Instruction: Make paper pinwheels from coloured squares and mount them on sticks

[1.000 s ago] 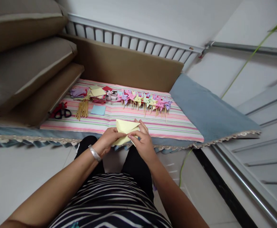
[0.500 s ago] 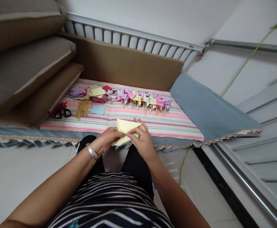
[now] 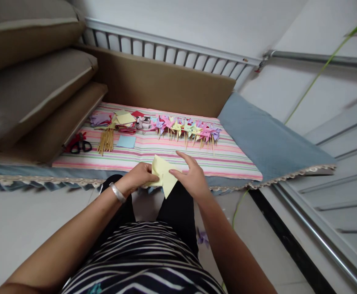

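A pale yellow piece of paper [image 3: 168,179], creased and with pointed corners, is held over my lap. My left hand [image 3: 141,176] pinches its left side between thumb and fingers. My right hand [image 3: 193,176] is at the paper's right edge with thumb and index finger spread apart; its thumb tip reaches the paper. Beyond the hands, paper pinwheels [image 3: 187,127] on sticks lie in a row on the striped cloth [image 3: 154,149]. Left of them lie stacked paper squares [image 3: 125,119], a light blue paper square [image 3: 126,141] and a bundle of thin sticks [image 3: 106,141].
Black-handled scissors [image 3: 81,145] lie at the cloth's left end, beside tall stacked cushions [image 3: 40,90]. A brown board [image 3: 166,81] leans against the white railing [image 3: 172,45] behind. A purple pinwheel [image 3: 202,237] is on the floor by my right leg. A green stem [image 3: 313,83] rises on the right.
My right hand has let go of its pinch at the paper's middle, and its fingers have spread to the right. The paper has turned, one corner now pointing down. My left hand keeps its hold.
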{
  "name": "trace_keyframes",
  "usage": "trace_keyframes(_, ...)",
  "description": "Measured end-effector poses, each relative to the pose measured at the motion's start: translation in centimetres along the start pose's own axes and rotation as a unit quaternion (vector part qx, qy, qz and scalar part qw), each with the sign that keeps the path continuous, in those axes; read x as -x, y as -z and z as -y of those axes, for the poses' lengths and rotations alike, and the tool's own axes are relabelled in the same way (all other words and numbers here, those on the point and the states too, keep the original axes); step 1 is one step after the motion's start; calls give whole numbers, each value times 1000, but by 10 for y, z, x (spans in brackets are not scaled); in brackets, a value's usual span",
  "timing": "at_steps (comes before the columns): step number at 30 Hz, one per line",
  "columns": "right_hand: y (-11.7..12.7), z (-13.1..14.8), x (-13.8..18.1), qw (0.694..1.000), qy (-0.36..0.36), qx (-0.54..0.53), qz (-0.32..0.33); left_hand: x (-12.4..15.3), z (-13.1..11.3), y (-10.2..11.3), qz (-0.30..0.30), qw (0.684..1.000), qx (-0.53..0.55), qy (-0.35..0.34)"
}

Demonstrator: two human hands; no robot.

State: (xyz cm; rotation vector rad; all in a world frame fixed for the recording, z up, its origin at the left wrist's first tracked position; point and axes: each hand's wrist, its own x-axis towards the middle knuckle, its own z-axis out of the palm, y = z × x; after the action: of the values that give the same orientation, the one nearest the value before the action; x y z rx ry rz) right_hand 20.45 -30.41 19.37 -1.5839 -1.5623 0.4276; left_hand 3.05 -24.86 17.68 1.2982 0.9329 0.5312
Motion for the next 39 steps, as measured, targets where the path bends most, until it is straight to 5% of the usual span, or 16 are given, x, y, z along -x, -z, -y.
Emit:
trace_keyframes(4,4,1,-11,986,-31,-37,162,-3,-1,1,42,997,-60,-19)
trace_keyframes(7,-3,2,-16,979,-23,-41,198,-4,-1,0,64,994,-84,-38)
trace_keyframes(16,-8,0,-19,979,-63,-72,180,-9,-8,1,76,992,-94,-36)
trace_keyframes(23,-11,-8,-18,962,-130,-215,110,1,-3,7,-8,991,127,-34)
trace_keyframes(28,-22,-9,-19,954,-134,-262,53,5,20,-9,13,962,271,-16)
trace_keyframes(39,-43,-7,-13,948,-144,-284,27,-8,26,-23,-84,942,322,-39)
